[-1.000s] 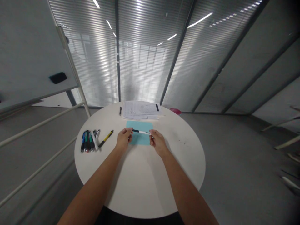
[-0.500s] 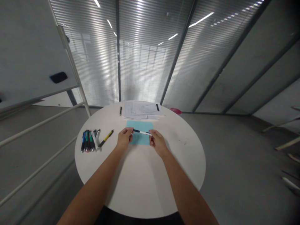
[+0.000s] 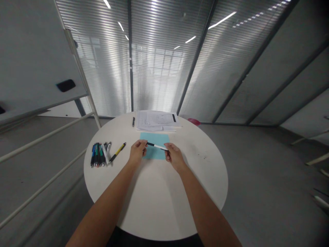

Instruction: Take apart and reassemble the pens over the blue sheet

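Observation:
A slim black-and-white pen [image 3: 156, 146] spans the gap between my hands, above a light blue sheet of paper [image 3: 154, 138]. My left hand [image 3: 138, 152] pinches its left end, and my right hand [image 3: 174, 157] grips its right end. Both hands are over the near edge of the sheet. To the left of my left hand lie a yellow-and-black pen [image 3: 117, 152] and a tight bunch of several coloured pens [image 3: 99, 154]. Farther off, a stack of printed papers [image 3: 155, 120] lies beyond the blue sheet, with a small black pen [image 3: 133, 121] beside it.
All of this rests on a round white table [image 3: 185, 185]. A small pink object [image 3: 193, 121] sits just past its far edge. A whiteboard on a metal stand [image 3: 38, 51] stands at left, and glass walls with blinds run behind.
The pen's right end has dipped, so it slants more steeply down to the right. Both hands still hold it, and the view has shifted slightly.

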A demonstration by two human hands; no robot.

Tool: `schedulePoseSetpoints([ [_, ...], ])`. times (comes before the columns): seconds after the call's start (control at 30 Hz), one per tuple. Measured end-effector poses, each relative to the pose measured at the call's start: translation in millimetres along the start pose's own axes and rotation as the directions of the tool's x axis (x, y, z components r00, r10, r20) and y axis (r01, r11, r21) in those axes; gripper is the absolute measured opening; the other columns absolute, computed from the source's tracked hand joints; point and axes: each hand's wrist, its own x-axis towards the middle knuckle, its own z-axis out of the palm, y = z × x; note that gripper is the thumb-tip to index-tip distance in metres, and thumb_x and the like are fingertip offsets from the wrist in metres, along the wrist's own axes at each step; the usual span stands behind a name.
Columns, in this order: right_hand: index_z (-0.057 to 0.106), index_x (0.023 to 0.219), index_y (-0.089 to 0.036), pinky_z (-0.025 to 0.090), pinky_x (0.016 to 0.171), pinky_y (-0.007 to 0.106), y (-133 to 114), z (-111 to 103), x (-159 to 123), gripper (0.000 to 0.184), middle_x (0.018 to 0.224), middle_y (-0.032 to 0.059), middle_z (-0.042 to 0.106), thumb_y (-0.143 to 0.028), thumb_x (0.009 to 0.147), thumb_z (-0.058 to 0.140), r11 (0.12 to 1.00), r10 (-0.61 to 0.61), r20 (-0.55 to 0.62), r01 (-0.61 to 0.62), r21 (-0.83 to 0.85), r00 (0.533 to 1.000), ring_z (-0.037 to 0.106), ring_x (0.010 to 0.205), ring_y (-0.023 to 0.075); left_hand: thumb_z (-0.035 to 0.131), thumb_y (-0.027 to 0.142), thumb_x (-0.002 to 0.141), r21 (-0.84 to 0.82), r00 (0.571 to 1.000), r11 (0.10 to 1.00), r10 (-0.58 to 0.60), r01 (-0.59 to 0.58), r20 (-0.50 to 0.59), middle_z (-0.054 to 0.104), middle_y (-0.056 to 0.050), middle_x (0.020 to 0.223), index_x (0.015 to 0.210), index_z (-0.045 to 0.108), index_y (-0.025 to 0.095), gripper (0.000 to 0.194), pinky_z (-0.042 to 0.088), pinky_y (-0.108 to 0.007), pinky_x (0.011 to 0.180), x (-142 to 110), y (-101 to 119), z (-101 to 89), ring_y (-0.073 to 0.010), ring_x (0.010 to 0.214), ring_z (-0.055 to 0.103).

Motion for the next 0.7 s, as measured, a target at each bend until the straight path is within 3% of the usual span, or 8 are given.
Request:
schedulePoseSetpoints([
  [0.17,0.056,0.091,-0.022,0.025,0.033,0.017,-0.8,-0.6,0.1,0.038,0.069,-0.0065,0.056,-0.042,0.065,0.074,0.997,-0.035,0.014,0.034,0.064,0.999,0.042,0.038,0.0031,0.069,0.045,0.069,0.016,1.000,1.000,0.021,-0.021,0.001,0.052,0.004,0.061,0.073,0.057,0.016,0.033,0.023,-0.018,0.036,-1.0,1.5,0.2,-0.0029,0.038,0.040],
  [0.33,0.057,0.087,-0.019,0.020,0.031,0.017,-1.6,3.9,-5.0,0.039,0.054,-0.0065,0.051,-0.056,0.073,0.061,0.998,0.065,0.025,-0.065,0.010,0.998,0.037,0.033,0.0041,0.068,0.046,0.070,0.073,0.999,0.996,0.041,-0.041,-0.003,0.053,0.004,0.062,0.074,0.057,0.016,0.033,0.023,-0.018,0.035,-3.7,5.3,0.3,-0.0026,0.038,0.039],
  [0.43,0.057,0.087,-0.020,0.018,0.031,0.017,-1.6,4.3,-5.7,0.038,0.047,-0.0082,0.047,-0.054,0.073,0.063,0.998,0.051,0.021,-0.050,-0.030,0.998,0.034,0.032,0.0042,0.068,0.045,0.071,0.084,0.999,0.996,0.034,-0.032,-0.017,0.052,0.004,0.062,0.075,0.056,0.016,0.032,0.023,-0.017,0.034,-5.4,7.2,0.9,-0.0028,0.038,0.039],
  [0.6,0.056,0.088,-0.021,0.024,0.033,0.016,-0.3,2.3,-2.1,0.037,0.061,-0.0071,0.055,-0.045,0.066,0.073,0.999,-0.020,0.010,0.020,0.039,1.000,0.041,0.037,0.0032,0.068,0.045,0.070,0.074,0.999,0.997,0.036,-0.033,-0.034,0.051,0.005,0.062,0.074,0.054,0.016,0.033,0.023,-0.017,0.034,-6.1,8.8,2.0,-0.0027,0.037,0.038],
  [0.7,0.057,0.089,-0.021,0.026,0.033,0.017,0.8,3.0,-1.5,0.039,0.065,-0.0060,0.057,-0.046,0.064,0.073,0.999,-0.003,-0.004,0.003,0.036,1.000,0.043,0.038,0.0036,0.067,0.046,0.070,0.093,0.998,0.995,0.036,-0.032,-0.042,0.051,0.005,0.061,0.075,0.055,0.016,0.033,0.022,-0.018,0.033,-6.4,9.6,2.0,-0.0029,0.037,0.038],
])
